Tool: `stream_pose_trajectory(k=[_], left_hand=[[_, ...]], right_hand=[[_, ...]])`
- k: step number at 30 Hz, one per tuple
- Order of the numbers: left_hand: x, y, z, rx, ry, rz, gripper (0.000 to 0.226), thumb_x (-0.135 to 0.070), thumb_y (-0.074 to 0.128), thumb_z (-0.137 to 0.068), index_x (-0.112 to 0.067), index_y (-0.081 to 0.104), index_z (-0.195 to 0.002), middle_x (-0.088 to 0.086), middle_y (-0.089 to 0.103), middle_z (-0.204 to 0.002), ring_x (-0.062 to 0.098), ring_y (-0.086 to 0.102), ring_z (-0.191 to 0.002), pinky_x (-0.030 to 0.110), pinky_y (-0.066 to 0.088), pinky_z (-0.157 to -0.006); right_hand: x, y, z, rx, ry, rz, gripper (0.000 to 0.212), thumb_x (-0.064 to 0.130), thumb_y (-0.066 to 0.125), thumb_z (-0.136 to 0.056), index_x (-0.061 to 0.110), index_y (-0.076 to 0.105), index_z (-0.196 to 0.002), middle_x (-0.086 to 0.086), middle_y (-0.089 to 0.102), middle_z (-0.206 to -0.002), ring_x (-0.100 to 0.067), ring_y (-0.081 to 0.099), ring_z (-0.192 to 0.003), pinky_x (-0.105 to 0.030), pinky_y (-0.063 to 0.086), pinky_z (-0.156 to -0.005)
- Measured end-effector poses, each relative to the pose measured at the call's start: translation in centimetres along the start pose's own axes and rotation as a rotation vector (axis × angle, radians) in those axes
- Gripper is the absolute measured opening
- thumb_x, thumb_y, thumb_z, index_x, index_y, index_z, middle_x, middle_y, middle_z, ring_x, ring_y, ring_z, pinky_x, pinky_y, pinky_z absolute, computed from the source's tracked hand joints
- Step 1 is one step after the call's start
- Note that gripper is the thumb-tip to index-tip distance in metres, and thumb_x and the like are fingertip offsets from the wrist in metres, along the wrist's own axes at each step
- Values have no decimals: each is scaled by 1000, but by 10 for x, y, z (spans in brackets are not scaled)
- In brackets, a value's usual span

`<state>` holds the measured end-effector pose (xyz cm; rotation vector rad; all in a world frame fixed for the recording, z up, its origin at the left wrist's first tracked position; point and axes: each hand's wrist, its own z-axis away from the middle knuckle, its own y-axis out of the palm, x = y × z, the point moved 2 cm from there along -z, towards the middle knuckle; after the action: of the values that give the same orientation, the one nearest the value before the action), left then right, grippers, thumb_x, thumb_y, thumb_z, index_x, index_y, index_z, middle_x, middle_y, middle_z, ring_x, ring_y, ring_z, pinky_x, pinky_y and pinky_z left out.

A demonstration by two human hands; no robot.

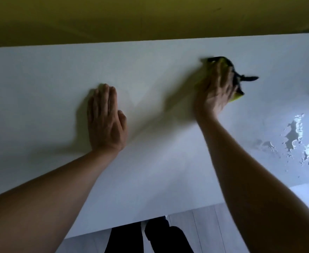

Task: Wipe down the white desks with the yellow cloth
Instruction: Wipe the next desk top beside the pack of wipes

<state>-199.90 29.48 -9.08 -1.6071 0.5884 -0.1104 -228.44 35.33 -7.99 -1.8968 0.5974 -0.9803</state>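
Under the right hand (216, 90), the yellow cloth (236, 96) is being gripped and pressed against the white bench (159, 161); the left hand (105, 117) is being laid flat, fingers straight, alongside. Overlapping strokes toward the wet patches (295, 137) are being advised.

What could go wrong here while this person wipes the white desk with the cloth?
The puddles near the desk's right side sit apart from the cloth; they might get missed or pushed off the edge onto the floor. The left hand rests flat on the desk and could leave smudges. The right hand is blurred, so fast strokes may skip spots.
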Motion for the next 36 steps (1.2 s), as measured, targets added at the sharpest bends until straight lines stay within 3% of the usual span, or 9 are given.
stream_pose_trajectory(k=[3, 8, 14, 18, 21, 24, 28, 31, 36], left_hand=[[0, 0, 0, -22, 21, -4, 61, -20, 40, -103, -6, 31, -162, 15, 28, -170, 37, 22, -158, 50, 18, -129], [-1, 3, 1, -9, 8, -63, 58, -20, 39, -105, -2, 34, -160, 18, 32, -168, 39, 27, -156, 48, 19, -129], [-1, 0, -3, 53, -6, -20, 66, -23, 37, -101, -7, 26, -164, 14, 22, -172, 34, 18, -160, 46, 13, -131], [-1, 1, -2, 51, 0, -31, 66, -22, 38, -102, -6, 25, -164, 16, 21, -172, 35, 18, -160, 48, 14, -130], [-2, 1, -3, 69, 0, -36, 66, -21, 39, -102, -5, 24, -164, 15, 21, -172, 35, 17, -160, 47, 13, -130], [-2, 0, -4, 54, -3, -49, 66, -19, 41, -102, -5, 26, -164, 16, 24, -171, 37, 21, -158, 48, 14, -130], [-2, 0, -3, 31, 9, -55, 64, -19, 43, -101, -3, 30, -162, 18, 30, -169, 39, 27, -156, 47, 15, -130], [-2, 1, -3, 49, 15, -60, 65, -21, 41, -102, -4, 29, -163, 17, 27, -170, 37, 23, -157, 47, 16, -130], [-2, 2, -3, 60, 11, -67, 65, -22, 38, -102, -5, 26, -164, 15, 23, -172, 36, 20, -159, 46, 12, -131]], right_hand=[[80, 16, 40, 86, -375, -142, 51, 11, 55, -84, 20, 64, -133, -8, 58, -141, -29, 50, -131, -45, 34, -111], [134, 38, 66, 411, -886, -238, 47, 35, 44, -103, 22, 52, -147, -11, 40, -158, -26, 34, -149, -50, 21, -123], [40, 43, -49, 33, -392, -88, 52, 15, 55, -83, 24, 65, -134, -10, 59, -140, -32, 54, -125, -42, 38, -109], [11, 37, -88, 51, -31, 13, 52, 26, 49, -94, 30, 53, -146, -9, 44, -156, -29, 38, -144, -40, 20, -122], [60, 46, -60, -74, -214, -70, 46, 15, 56, -84, 24, 69, -128, -13, 62, -138, -34, 55, -126, -50, 40, -108], [148, 64, 2, 168, -675, -294, 50, 18, 55, -81, 20, 68, -130, -15, 58, -143, -33, 50, -134, -51, 34, -114], [193, 74, 34, 405, -885, -250, 48, 28, 48, -96, 24, 57, -143, -11, 44, -156, -29, 39, -146, -49, 22, -123], [152, 70, 0, 296, -807, -257, 47, 24, 53, -92, 25, 62, -138, -10, 52, -150, -30, 45, -141, -48, 30, -118], [47, 51, -83, 20, -318, -62, 41, 24, 49, -90, 30, 68, -126, -6, 59, -141, -26, 51, -133, -42, 31, -117]])
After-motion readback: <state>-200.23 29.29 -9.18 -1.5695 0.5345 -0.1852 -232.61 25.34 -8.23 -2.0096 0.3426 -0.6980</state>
